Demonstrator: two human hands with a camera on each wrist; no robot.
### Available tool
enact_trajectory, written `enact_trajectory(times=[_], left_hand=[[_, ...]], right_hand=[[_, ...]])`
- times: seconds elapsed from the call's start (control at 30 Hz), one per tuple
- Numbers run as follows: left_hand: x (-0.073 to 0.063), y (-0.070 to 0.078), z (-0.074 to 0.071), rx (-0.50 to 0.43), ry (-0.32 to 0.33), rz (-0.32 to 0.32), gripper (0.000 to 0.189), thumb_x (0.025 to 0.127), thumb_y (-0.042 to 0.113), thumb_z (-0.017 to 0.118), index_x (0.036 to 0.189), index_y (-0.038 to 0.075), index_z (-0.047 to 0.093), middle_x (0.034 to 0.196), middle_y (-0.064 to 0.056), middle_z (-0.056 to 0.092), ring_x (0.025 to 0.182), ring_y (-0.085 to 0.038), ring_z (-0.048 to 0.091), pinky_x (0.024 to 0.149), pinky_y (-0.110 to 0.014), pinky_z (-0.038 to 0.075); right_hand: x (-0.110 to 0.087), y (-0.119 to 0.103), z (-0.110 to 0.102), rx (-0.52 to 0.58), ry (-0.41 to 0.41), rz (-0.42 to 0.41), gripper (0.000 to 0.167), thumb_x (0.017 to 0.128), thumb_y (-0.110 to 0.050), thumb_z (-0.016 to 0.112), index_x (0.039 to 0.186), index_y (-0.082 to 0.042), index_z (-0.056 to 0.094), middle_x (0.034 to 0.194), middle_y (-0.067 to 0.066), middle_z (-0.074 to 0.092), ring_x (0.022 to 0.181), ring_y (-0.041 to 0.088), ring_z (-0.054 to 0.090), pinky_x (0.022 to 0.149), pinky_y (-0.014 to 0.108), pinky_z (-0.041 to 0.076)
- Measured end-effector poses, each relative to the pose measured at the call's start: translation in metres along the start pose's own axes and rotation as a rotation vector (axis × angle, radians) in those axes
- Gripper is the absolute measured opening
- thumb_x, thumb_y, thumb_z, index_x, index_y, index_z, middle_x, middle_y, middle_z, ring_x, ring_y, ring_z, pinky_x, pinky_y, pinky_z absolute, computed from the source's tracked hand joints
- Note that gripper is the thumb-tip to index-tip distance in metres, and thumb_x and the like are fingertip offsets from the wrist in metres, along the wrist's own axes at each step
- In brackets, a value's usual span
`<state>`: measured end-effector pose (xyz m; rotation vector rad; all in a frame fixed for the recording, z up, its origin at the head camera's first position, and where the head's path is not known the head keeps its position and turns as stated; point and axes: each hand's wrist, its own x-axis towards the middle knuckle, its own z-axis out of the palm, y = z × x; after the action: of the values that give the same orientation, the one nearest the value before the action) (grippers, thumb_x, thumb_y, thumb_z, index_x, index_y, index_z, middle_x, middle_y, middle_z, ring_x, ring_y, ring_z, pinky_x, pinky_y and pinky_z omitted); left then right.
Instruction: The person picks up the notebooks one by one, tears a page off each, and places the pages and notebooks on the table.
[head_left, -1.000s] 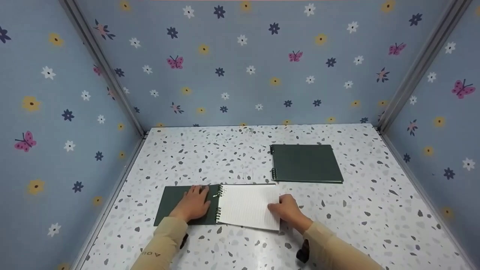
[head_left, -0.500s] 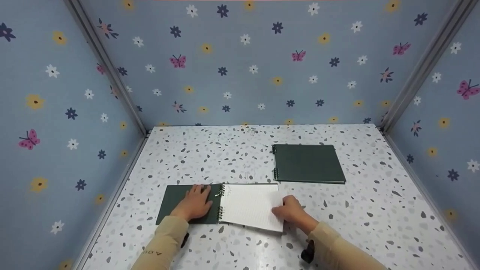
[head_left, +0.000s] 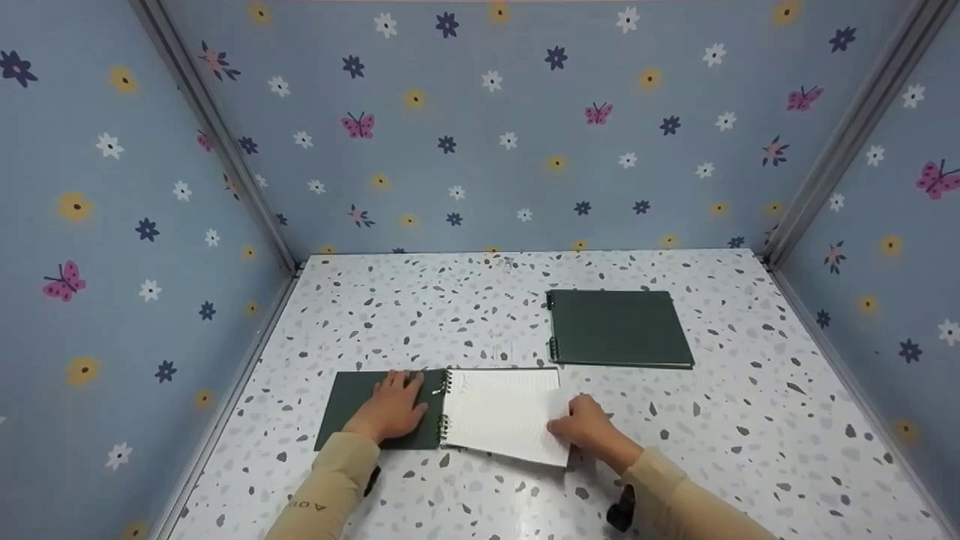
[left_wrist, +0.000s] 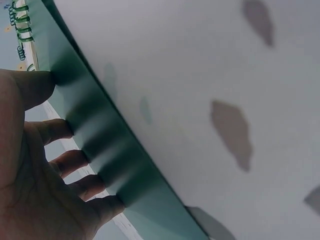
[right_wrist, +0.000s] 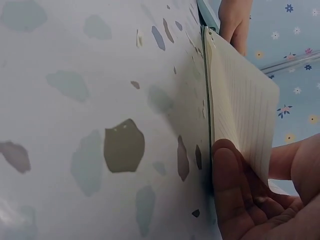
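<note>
An open spiral notebook (head_left: 502,412) lies near the front of the table, its lined white pages on the right and its dark green cover (head_left: 352,397) folded out flat to the left. My left hand (head_left: 390,409) rests on that cover with fingers spread, and in the left wrist view the fingertips (left_wrist: 107,202) press on the green board. At the right edge of the pages, my right hand (head_left: 589,427) pinches the paper between thumb and fingers. The right wrist view shows the lined sheet (right_wrist: 250,95) bent up from the pages beneath, its edge in the hand (right_wrist: 260,195).
A second dark green spiral notebook (head_left: 622,328) lies closed farther back to the right. The white speckled table (head_left: 420,307) is bounded by blue flowered panels (head_left: 510,165) at the back and both sides, with grey metal posts (head_left: 225,150) in the corners.
My right hand has shifted slightly right and toward me, holding the page edge, and the page's near corner has come a little nearer. The left hand stays on the cover.
</note>
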<state>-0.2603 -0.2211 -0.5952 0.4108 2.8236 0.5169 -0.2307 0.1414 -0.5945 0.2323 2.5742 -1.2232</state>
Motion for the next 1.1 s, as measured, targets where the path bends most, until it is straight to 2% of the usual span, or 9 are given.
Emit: enact_trajectory(times=[0.17, 0.33, 0.47, 0.6, 0.77, 0.9, 1.0, 1.1], left_hand=[[0.001, 0.0, -0.001, 0.003, 0.006, 0.001, 0.06, 0.112, 0.023, 0.056, 0.162, -0.007, 0.042, 0.166, -0.039, 0.035, 0.16, -0.06, 0.025, 0.128, -0.076, 0.024], [0.0, 0.0, -0.005, 0.018, 0.009, -0.011, 0.061, 0.111, 0.024, 0.057, 0.162, -0.006, 0.043, 0.166, -0.038, 0.036, 0.16, -0.059, 0.027, 0.128, -0.076, 0.026], [-0.001, -0.001, -0.008, 0.021, 0.011, -0.023, 0.061, 0.111, 0.024, 0.058, 0.162, -0.007, 0.043, 0.166, -0.038, 0.036, 0.159, -0.059, 0.027, 0.128, -0.076, 0.026], [-0.001, -0.001, -0.008, 0.019, 0.013, -0.026, 0.061, 0.111, 0.024, 0.058, 0.162, -0.006, 0.043, 0.167, -0.037, 0.036, 0.16, -0.059, 0.027, 0.129, -0.075, 0.026], [0.0, 0.001, -0.006, 0.018, 0.008, -0.034, 0.061, 0.111, 0.024, 0.058, 0.162, -0.005, 0.044, 0.167, -0.037, 0.036, 0.16, -0.059, 0.027, 0.129, -0.075, 0.027], [0.0, 0.002, -0.003, 0.016, -0.009, -0.043, 0.061, 0.112, 0.025, 0.057, 0.164, -0.004, 0.043, 0.169, -0.036, 0.035, 0.161, -0.058, 0.025, 0.129, -0.075, 0.026], [0.0, 0.002, -0.002, 0.013, -0.015, -0.045, 0.061, 0.112, 0.025, 0.057, 0.164, -0.003, 0.042, 0.169, -0.035, 0.034, 0.161, -0.058, 0.024, 0.129, -0.075, 0.025], [0.001, 0.003, -0.003, 0.016, -0.013, -0.046, 0.061, 0.112, 0.025, 0.056, 0.164, -0.003, 0.042, 0.17, -0.035, 0.034, 0.162, -0.057, 0.024, 0.13, -0.074, 0.025]], right_hand=[[0.0, 0.003, -0.005, -0.002, -0.012, -0.003, 0.025, 0.086, -0.01, 0.08, 0.085, -0.001, 0.056, 0.084, 0.008, 0.054, 0.076, 0.022, 0.052, 0.062, 0.03, 0.043], [0.006, 0.011, -0.02, 0.013, 0.038, -0.012, 0.024, 0.085, -0.008, 0.076, 0.076, -0.005, 0.054, 0.075, 0.004, 0.048, 0.067, 0.02, 0.047, 0.057, 0.029, 0.038], [0.01, 0.015, -0.033, 0.059, 0.053, -0.016, 0.026, 0.089, -0.01, 0.075, 0.073, -0.006, 0.056, 0.069, 0.001, 0.046, 0.063, 0.016, 0.043, 0.055, 0.027, 0.036], [0.013, 0.013, -0.042, 0.114, 0.035, -0.03, 0.023, 0.093, -0.009, 0.072, 0.073, -0.007, 0.06, 0.067, -0.002, 0.048, 0.061, 0.013, 0.046, 0.054, 0.026, 0.039], [0.011, 0.008, -0.051, 0.111, -0.005, -0.003, 0.03, 0.084, 0.0, 0.069, 0.067, -0.013, 0.048, 0.063, -0.002, 0.044, 0.059, 0.013, 0.046, 0.052, 0.026, 0.041], [0.01, 0.008, -0.057, 0.1, -0.009, 0.003, 0.019, 0.08, 0.004, 0.067, 0.071, -0.008, 0.057, 0.068, 0.0, 0.053, 0.062, 0.014, 0.052, 0.053, 0.025, 0.046], [0.014, 0.007, -0.063, 0.129, -0.005, -0.018, 0.015, 0.084, 0.005, 0.068, 0.075, -0.006, 0.061, 0.07, 0.001, 0.056, 0.063, 0.014, 0.054, 0.055, 0.026, 0.048], [0.022, -0.001, -0.07, 0.177, -0.008, -0.044, 0.004, 0.088, 0.003, 0.071, 0.086, 0.0, 0.069, 0.077, 0.005, 0.064, 0.066, 0.014, 0.059, 0.058, 0.027, 0.054]])
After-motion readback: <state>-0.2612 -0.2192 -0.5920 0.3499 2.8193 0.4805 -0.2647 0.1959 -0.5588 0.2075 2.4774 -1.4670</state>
